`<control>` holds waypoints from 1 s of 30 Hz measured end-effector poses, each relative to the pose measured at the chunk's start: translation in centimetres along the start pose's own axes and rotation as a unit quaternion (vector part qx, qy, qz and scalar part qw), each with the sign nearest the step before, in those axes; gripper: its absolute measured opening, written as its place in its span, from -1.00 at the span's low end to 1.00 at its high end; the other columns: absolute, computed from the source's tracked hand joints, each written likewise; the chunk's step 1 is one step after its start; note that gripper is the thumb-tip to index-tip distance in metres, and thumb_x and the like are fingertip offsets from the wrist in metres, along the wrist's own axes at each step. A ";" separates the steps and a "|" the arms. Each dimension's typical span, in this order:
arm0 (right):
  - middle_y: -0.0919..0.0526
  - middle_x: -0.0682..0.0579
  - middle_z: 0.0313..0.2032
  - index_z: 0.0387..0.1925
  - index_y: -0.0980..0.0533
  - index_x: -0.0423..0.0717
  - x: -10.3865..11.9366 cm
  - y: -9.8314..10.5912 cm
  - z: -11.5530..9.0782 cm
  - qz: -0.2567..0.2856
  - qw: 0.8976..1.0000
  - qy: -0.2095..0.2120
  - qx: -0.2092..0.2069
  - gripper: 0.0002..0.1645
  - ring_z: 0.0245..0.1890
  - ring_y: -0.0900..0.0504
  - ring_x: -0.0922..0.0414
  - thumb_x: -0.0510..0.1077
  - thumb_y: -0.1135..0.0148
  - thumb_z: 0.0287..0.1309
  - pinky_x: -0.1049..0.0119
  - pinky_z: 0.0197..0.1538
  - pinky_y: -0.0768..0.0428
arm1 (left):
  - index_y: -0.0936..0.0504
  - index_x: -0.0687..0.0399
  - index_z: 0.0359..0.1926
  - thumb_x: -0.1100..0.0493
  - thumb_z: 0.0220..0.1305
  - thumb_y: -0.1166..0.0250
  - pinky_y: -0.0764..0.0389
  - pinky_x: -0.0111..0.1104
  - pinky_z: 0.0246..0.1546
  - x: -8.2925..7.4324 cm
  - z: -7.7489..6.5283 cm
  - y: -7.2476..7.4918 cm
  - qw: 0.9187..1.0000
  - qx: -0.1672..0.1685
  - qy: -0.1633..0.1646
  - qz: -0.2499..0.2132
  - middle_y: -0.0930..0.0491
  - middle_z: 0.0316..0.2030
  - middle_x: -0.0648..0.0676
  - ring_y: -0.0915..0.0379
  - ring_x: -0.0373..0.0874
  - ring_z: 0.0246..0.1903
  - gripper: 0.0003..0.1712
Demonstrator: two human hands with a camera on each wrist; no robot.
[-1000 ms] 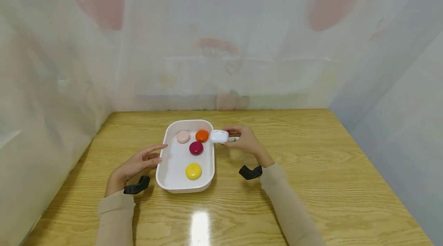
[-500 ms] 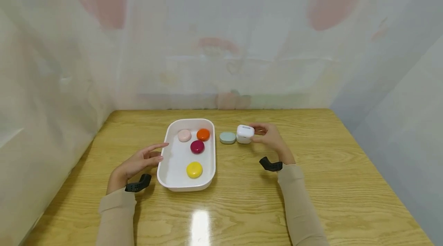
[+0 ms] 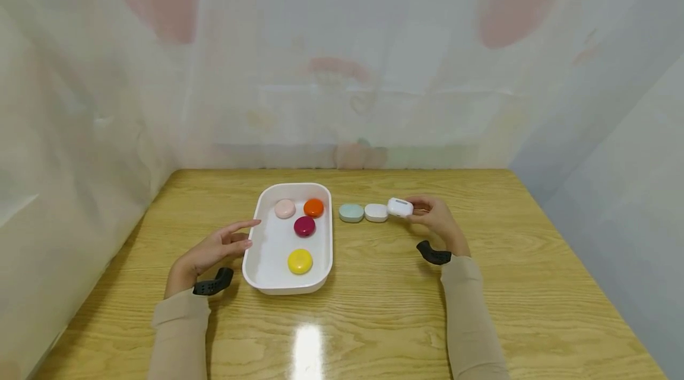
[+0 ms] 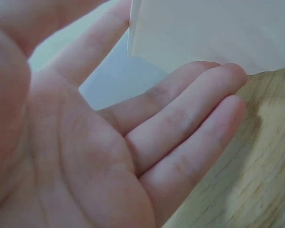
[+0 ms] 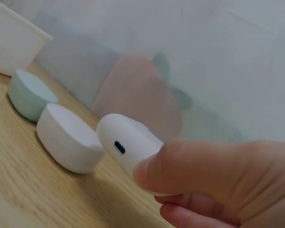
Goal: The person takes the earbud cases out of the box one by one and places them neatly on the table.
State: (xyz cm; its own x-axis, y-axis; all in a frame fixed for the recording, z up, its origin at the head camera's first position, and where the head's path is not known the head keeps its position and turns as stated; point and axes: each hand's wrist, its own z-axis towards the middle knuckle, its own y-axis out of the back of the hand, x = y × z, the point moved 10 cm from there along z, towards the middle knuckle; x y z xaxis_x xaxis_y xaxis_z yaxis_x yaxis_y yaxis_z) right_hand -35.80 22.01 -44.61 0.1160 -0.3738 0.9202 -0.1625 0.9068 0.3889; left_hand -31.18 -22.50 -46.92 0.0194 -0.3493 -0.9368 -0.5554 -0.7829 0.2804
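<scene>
The left hand (image 3: pixel 214 252) lay open, fingers straight, beside the white tray (image 3: pixel 256 276), which held four coloured discs: pink (image 3: pixel 285 208), orange (image 3: pixel 313 208), magenta (image 3: pixel 304 226) and yellow (image 3: pixel 300 261). Right of the tray, on the table (image 3: pixel 534 297), sat a pale green disc (image 3: pixel 351 212) and a white one (image 3: pixel 376 212). The right hand (image 3: pixel 435 217) pinched a white earbud case (image 3: pixel 399 207) just beside the white disc, seemingly lifted off the wood. Lowering it level, close to its neighbour without nudging it, would serve best. Only the right wrist view showed the case's charging port (image 5: pixel 118 147) and the thumb (image 5: pixel 204 166) over it.
</scene>
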 end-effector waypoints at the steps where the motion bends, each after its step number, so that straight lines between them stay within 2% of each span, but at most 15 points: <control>1: -0.48 -0.38 0.19 0.20 -0.44 -0.33 -0.3 0.1 -0.1 -0.004 1.000 -0.001 0.000 -0.43 0.04 -0.63 -0.04 -0.29 -0.32 0.13 0.45 -0.04 -0.64 | -0.06 0.09 0.48 0.10 0.43 -0.10 -0.59 -0.38 0.04 0.0 0.0 0.0 1.000 -0.001 0.000 -0.001 -0.15 0.40 0.43 -0.48 -0.42 0.04 -0.30; 4: -0.48 -0.42 0.17 0.18 -0.44 -0.38 -1.0 0.4 -0.1 -0.005 1.000 -0.005 -0.005 -0.43 -0.07 -0.66 0.16 -0.32 -0.32 0.12 0.51 -0.08 -0.63 | -0.07 0.09 0.48 0.09 0.43 -0.10 -0.59 -0.39 0.03 0.1 0.0 0.0 1.000 -0.001 -0.001 -0.001 -0.15 0.39 0.43 -0.47 -0.38 0.06 -0.30; 7: -0.49 -0.44 0.15 0.17 -0.43 -0.42 -1.5 0.4 0.0 -0.009 1.000 -0.010 -0.006 -0.43 -0.11 -0.66 0.23 -0.34 -0.32 0.11 0.55 -0.11 -0.62 | -0.08 0.08 0.48 0.08 0.42 -0.11 -0.58 -0.38 0.03 0.2 0.0 0.1 1.000 -0.005 0.002 0.003 -0.15 0.40 0.41 -0.45 -0.33 0.09 -0.30; 10: -0.51 -0.45 0.13 0.17 -0.43 -0.44 -1.6 0.2 0.1 -0.025 1.000 -0.011 -0.004 -0.42 -0.08 -0.68 0.11 -0.33 -0.33 0.11 0.53 -0.12 -0.63 | -0.08 0.08 0.48 0.07 0.42 -0.11 -0.58 -0.36 0.05 0.1 -0.1 0.1 1.000 -0.007 0.004 0.007 -0.15 0.40 0.40 -0.44 -0.30 0.10 -0.30; 16: -0.52 -0.41 0.12 0.18 -0.44 -0.38 -1.8 0.0 0.2 -0.049 0.999 -0.022 -0.001 -0.43 0.02 -0.62 -0.17 -0.31 -0.32 0.12 0.47 -0.10 -0.65 | -0.06 0.09 0.49 0.10 0.44 -0.09 -0.59 -0.39 0.04 0.1 -0.1 0.1 1.000 -0.002 0.000 0.004 -0.14 0.41 0.41 -0.47 -0.39 0.06 -0.30; 22: -0.49 -0.39 0.17 0.19 -0.44 -0.36 -2.0 -0.3 0.1 -0.053 0.998 -0.022 0.013 -0.43 0.07 -0.59 -0.18 -0.30 -0.31 0.14 0.44 -0.06 -0.65 | -0.03 0.11 0.49 0.14 0.46 -0.05 -0.60 -0.41 0.02 0.2 -0.1 0.0 1.000 0.008 -0.009 -0.006 -0.16 0.38 0.45 -0.52 -0.39 0.04 -0.32; 27: -0.47 -0.38 0.19 0.22 -0.41 -0.36 -2.0 -0.7 0.1 -0.058 0.998 -0.016 0.034 -0.45 0.08 -0.57 -0.16 -0.30 -0.25 0.19 0.48 -0.06 -0.62 | -0.05 0.09 0.49 0.12 0.44 -0.08 -0.61 -0.38 0.03 0.4 0.0 0.2 1.000 0.003 -0.003 -0.003 -0.17 0.39 0.43 -0.50 -0.34 0.06 -0.31; 30: -0.46 -0.38 0.20 0.25 -0.38 -0.35 -1.7 -0.8 0.1 -0.074 0.996 -0.008 0.042 -0.44 0.08 -0.55 -0.18 -0.30 -0.21 0.23 0.33 0.02 -0.62 | -0.06 0.08 0.49 0.11 0.44 -0.09 -0.61 -0.36 0.04 0.5 0.2 0.2 1.000 0.001 0.000 -0.002 -0.17 0.39 0.42 -0.49 -0.29 0.08 -0.30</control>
State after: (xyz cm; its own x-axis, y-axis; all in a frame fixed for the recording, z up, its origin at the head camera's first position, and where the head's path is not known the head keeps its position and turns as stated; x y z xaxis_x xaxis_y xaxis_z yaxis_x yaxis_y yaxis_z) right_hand -35.96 21.89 -46.51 0.1285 -0.5056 0.8532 -0.2267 0.8225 0.5216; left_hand -31.42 -22.74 -47.33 0.0218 -0.3456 -0.9381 -0.5574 -0.7832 0.2755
